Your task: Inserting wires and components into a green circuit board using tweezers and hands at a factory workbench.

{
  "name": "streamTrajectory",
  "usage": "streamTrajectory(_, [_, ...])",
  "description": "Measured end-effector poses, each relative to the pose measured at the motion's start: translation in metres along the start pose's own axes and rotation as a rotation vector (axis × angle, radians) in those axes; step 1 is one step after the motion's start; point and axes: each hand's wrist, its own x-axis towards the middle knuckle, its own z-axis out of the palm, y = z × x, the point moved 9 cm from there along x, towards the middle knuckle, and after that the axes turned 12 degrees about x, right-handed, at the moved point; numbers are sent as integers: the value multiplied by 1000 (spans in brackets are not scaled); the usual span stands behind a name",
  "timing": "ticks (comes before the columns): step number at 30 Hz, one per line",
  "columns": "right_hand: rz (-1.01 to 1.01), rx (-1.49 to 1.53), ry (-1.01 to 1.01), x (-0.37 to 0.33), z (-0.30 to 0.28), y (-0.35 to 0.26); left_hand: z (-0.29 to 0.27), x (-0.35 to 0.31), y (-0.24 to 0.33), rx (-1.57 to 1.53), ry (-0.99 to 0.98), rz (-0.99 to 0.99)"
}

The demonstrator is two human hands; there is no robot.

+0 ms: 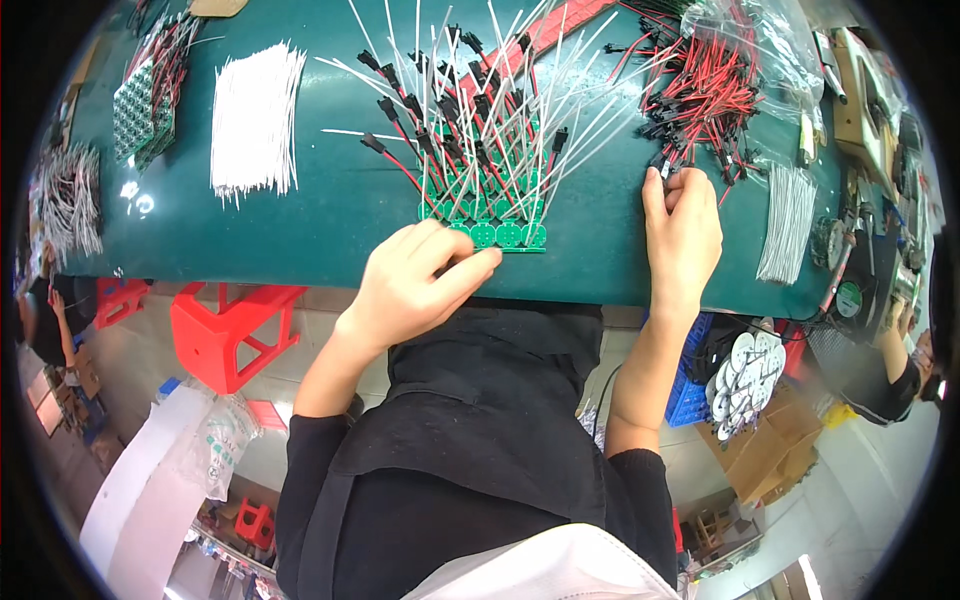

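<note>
A green circuit board panel (508,236) of small round boards lies near the table's front edge. White wires and red-and-black leads with black plugs (482,105) stand up from it in a tangle. My left hand (425,275) is closed at the panel's near left corner, its curled fingers against the edge. Farther right, my right hand (684,235) pinches a black plug lead (664,168) at the near side of a heap of red-and-black leads (705,85). The fingertips partly hide that plug.
A stack of white wires (256,120) lies left, a grey-white wire bundle (788,225) right. More green boards (150,105) sit far left. A red strip (545,35) runs behind the panel. Below are a red stool (235,335) and a blue crate (690,375). Other people are at both sides.
</note>
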Motion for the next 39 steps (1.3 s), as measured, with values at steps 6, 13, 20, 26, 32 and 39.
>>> streamTrajectory(6, [227,352,-187,-33,-7,21,9,3,-6,6,25,-62])
streamTrajectory(13, [242,811,-363,-105,-13,-14,9,1,-3,66,62,-62])
streamTrajectory(20, [202,932,-405,-118,-17,-16,9,-2,-1,64,86,-49])
streamTrajectory(26, [143,944,-420,-119,-19,-22,5,-3,-5,81,89,-35])
streamTrajectory(32, [139,959,-472,-119,-15,-31,4,0,-14,76,78,-55])
streamTrajectory(39, [-14,982,-589,-109,-15,-64,-10,8,34,-38,142,159])
